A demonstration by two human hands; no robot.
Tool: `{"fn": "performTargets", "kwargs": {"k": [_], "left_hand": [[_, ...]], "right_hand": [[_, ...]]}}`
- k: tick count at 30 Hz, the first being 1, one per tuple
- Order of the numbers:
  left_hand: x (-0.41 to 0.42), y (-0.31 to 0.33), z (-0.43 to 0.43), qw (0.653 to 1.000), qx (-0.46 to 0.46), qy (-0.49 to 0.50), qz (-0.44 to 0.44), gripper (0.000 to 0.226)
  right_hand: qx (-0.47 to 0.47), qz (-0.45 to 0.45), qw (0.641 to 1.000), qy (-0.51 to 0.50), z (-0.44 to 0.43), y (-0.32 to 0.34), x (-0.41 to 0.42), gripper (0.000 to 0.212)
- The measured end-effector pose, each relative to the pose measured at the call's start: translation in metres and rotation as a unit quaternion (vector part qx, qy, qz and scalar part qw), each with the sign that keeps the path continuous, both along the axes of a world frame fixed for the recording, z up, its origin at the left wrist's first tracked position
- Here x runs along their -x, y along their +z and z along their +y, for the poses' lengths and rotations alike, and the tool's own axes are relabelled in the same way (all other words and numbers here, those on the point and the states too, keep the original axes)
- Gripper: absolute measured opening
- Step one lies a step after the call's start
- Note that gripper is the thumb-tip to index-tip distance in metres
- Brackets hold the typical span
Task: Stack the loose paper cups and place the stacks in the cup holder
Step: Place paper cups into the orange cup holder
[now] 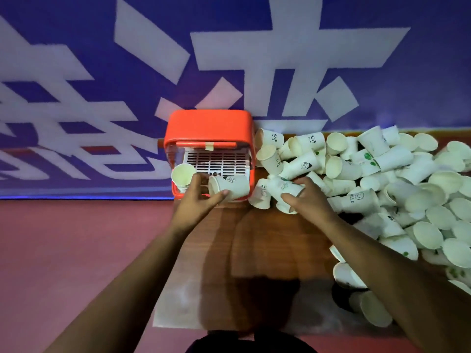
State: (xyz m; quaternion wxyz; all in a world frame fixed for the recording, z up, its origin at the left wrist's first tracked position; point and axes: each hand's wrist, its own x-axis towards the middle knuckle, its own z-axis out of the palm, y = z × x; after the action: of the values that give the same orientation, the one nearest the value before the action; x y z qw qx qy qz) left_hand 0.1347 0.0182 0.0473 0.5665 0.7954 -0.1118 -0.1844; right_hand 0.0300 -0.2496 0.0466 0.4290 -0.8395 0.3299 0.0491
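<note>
An orange cup holder (pixel 209 123) with a white slotted tray stands at the far edge of the wooden table (pixel 254 240). A short stack of cups (pixel 182 175) stands upright in its front left corner. My left hand (pixel 197 200) grips a white paper cup (pixel 230 186) lying on its side at the holder's front, mouth to the left. My right hand (pixel 307 200) grips another paper cup (pixel 285 188) at the near left edge of a big heap of loose cups (pixel 382 179).
The heap of several white printed cups covers the table's right side and runs down to the near right edge. A blue carpet (pixel 102 72) with large white characters lies beyond the table, and red floor (pixel 76 250) lies to the left.
</note>
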Motion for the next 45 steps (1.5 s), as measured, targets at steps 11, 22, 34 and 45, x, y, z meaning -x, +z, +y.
{"fn": "performTargets", "kwargs": {"k": [11,22,34,45], "left_hand": [[-0.067,0.021,0.110,0.991,-0.051,0.105,-0.065,0.067],[-0.103,-0.016,0.092,0.975,-0.180,0.006,-0.128,0.076],[-0.112,-0.043,0.084,0.966,-0.207,-0.102,-0.118,0.081],[-0.110,-0.024,0.125,0.998,-0.059,0.002,-0.017,0.029]], "right_hand": [[-0.057,-0.101,0.993,0.002,0.100,0.038,-0.055,0.047],[-0.053,-0.095,0.994,-0.005,0.122,0.039,-0.072,0.053],[-0.058,-0.119,0.991,0.018,0.150,0.029,-0.108,0.067],[0.082,-0.190,0.971,0.116,0.202,0.011,-0.139,0.077]]}}
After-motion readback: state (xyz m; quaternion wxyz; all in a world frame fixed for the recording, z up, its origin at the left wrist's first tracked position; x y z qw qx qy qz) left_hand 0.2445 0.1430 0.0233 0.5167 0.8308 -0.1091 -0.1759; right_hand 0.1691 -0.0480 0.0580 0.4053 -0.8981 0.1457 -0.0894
